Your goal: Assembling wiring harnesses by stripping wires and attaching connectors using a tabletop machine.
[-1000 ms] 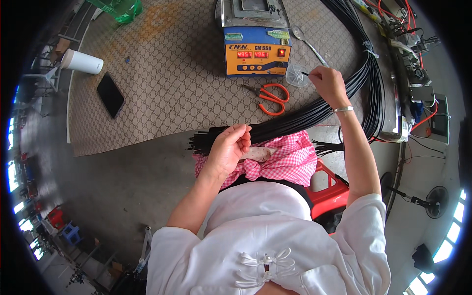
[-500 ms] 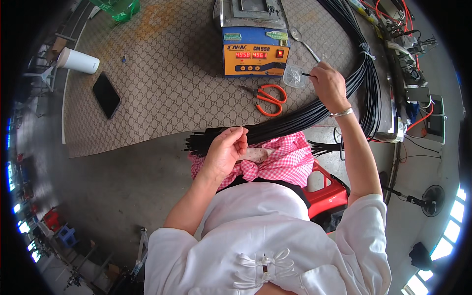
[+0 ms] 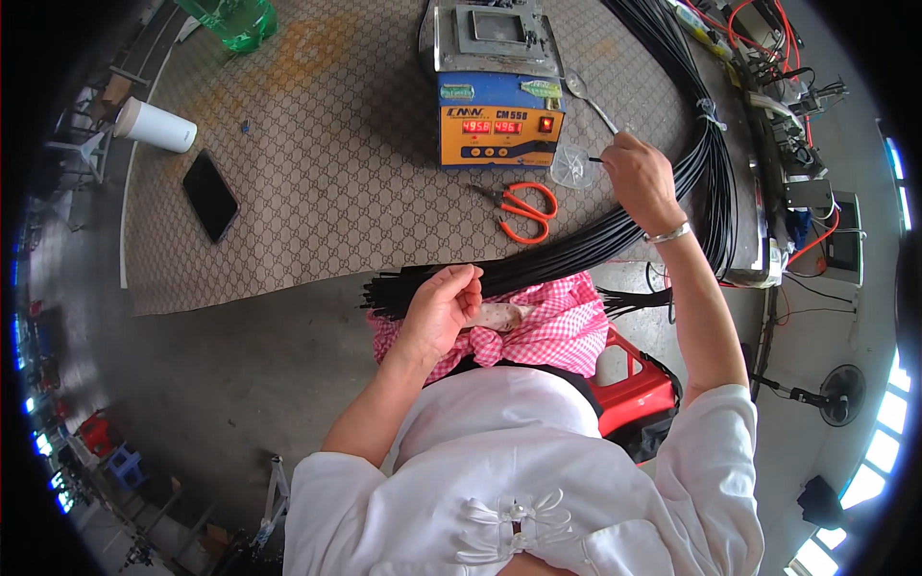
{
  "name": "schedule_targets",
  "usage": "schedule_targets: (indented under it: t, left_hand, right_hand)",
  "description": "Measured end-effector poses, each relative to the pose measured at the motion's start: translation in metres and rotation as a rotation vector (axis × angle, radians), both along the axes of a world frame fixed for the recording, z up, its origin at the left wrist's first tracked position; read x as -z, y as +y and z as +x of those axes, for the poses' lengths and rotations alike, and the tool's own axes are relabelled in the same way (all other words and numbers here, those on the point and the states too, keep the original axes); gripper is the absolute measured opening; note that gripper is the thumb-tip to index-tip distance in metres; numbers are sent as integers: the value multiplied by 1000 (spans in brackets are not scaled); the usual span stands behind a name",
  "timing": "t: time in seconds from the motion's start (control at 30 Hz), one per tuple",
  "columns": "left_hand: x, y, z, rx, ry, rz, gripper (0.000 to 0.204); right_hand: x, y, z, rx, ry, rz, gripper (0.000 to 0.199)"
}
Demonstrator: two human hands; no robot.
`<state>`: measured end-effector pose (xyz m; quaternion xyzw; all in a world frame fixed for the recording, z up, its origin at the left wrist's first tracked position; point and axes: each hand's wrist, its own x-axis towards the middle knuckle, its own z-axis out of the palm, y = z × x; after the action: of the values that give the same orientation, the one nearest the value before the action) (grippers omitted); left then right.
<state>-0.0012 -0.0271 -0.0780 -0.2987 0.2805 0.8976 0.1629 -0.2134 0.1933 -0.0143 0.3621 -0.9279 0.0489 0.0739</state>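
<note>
My right hand [image 3: 642,180] is pinched around a thin black cable [image 3: 596,159], whose short end points left at the rim of a small clear plastic cup [image 3: 573,169]. A thick bundle of black cables [image 3: 567,240] passes under my right wrist and runs left along the table's near edge. By its cut ends, my left hand [image 3: 444,305] is closed, thumb against the fingers; what it holds, if anything, cannot be made out. Orange-handled cutters [image 3: 526,209] lie between the bundle and a blue and orange heated solder pot [image 3: 499,120].
A metal spoon [image 3: 591,99] lies right of the pot. On the patterned table cover [image 3: 336,192] are a phone [image 3: 210,196], a white tumbler [image 3: 156,124] and a green bottle [image 3: 235,21]. A pink checked cloth [image 3: 562,322] covers my lap; a red stool [image 3: 639,379] stands beside me.
The table and its objects sit slightly lower in the picture, as the view has shifted. Both hands keep nearly the same pose, and the cable end stays by the cup.
</note>
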Motion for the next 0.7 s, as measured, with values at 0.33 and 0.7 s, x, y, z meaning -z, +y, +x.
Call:
schedule_targets:
  t: [0.33, 0.7]
  left_hand:
    - [8, -4, -6, -9, 26, 59, 14]
    - [16, -8, -8, -5, 20, 126, 15]
  right_hand:
    - [-87, -53, -25, -27, 97, -227, 6]
    - [-88, -140, -83, -90, 168, 140, 14]
